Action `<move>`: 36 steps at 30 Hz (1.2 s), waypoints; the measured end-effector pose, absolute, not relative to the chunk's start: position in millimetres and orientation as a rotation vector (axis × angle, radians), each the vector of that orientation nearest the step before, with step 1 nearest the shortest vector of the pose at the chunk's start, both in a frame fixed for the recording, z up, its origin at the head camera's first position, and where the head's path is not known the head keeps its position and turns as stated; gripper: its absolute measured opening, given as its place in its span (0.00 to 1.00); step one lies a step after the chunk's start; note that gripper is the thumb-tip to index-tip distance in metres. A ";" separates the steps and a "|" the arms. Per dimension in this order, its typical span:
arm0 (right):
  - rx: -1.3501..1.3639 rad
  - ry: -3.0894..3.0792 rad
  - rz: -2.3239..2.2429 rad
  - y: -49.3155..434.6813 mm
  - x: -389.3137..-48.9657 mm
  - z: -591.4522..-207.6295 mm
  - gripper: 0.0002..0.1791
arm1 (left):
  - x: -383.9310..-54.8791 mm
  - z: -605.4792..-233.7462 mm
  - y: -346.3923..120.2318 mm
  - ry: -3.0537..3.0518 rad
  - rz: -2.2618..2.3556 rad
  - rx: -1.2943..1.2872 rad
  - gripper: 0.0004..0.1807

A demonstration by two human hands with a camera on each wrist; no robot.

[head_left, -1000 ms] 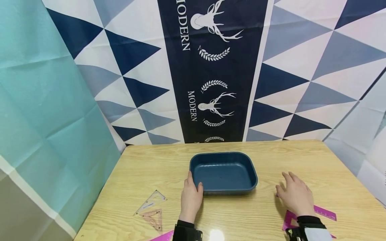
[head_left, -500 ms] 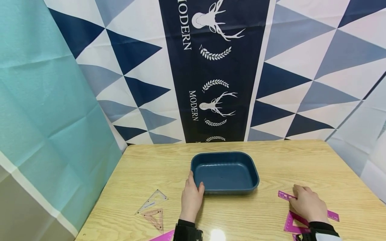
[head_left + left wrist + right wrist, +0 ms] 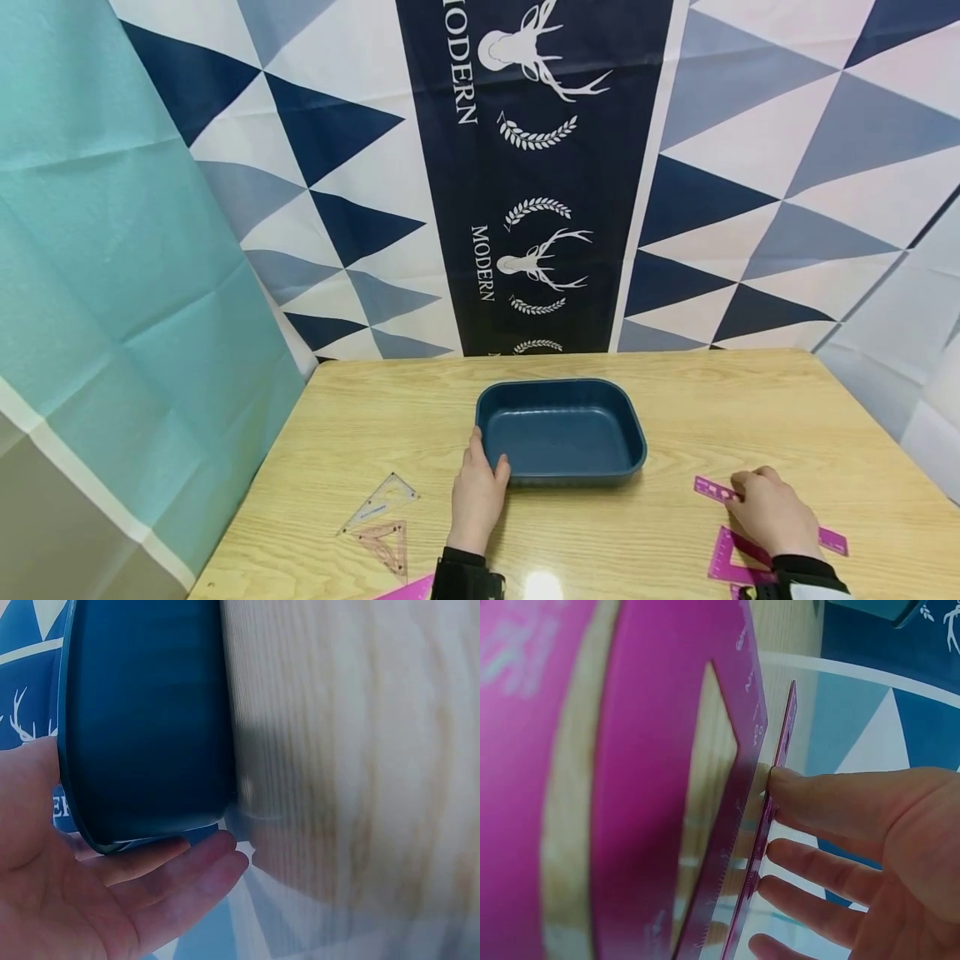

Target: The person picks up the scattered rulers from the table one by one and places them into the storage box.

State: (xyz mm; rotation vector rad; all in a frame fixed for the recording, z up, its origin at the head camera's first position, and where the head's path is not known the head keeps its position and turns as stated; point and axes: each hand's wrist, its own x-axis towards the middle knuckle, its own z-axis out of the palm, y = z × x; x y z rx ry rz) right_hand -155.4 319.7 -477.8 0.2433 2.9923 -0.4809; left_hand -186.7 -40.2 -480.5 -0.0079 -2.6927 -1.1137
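Dark blue, rounded-rectangular plastic tray [image 3: 562,437]: smooth, softly glossy inside. Straight magenta plastic ruler [image 3: 833,542]: smooth. Magenta triangular plastic set square [image 3: 738,574]: smooth, low sheen. Clear triangular plastic set square [image 3: 367,509]: transparent. Pale pink triangular plastic set square [image 3: 401,543]: translucent. Yellow-tan wood-grained tabletop [image 3: 585,533]: smooth, glossy, white glare on surface. Navy, white and grey-blue patterned cloth hanging [image 3: 551,175]: matt, lightly wrinkled. Turquoise cloth hanging [image 3: 135,250]: matt, creased.

lane between tray [image 3: 558,437] and ruler [image 3: 715,489]; tray blocks leftward

Dark blue rectangular box [image 3: 558,437], rounded corners, upright, open-topped, slim magenta ruler [image 3: 715,489] with pale markings, aslant, right of box
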 end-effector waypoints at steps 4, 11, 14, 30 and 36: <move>0.251 3.011 -0.499 318.5 -155.0 -477.6 0.19 | -186.3 -481.0 -40.6 -2.693 -1.116 -0.020 0.33; 0.254 3.032 -0.510 314.9 -155.6 -476.9 0.10 | -186.6 -482.3 -41.8 -2.700 -1.109 -0.023 0.33; 0.259 3.023 -0.511 313.8 -155.2 -477.2 0.09 | -185.6 -483.0 -42.3 -2.705 -1.092 -0.022 0.33; 0.329 3.003 -0.457 309.9 -156.9 -472.5 0.09 | -187.8 -480.2 -39.7 -2.719 -1.079 -0.005 0.34; 0.331 3.006 -0.462 310.9 -158.4 -472.6 0.09 | -187.7 -478.9 -39.3 -2.712 -1.053 -0.018 0.34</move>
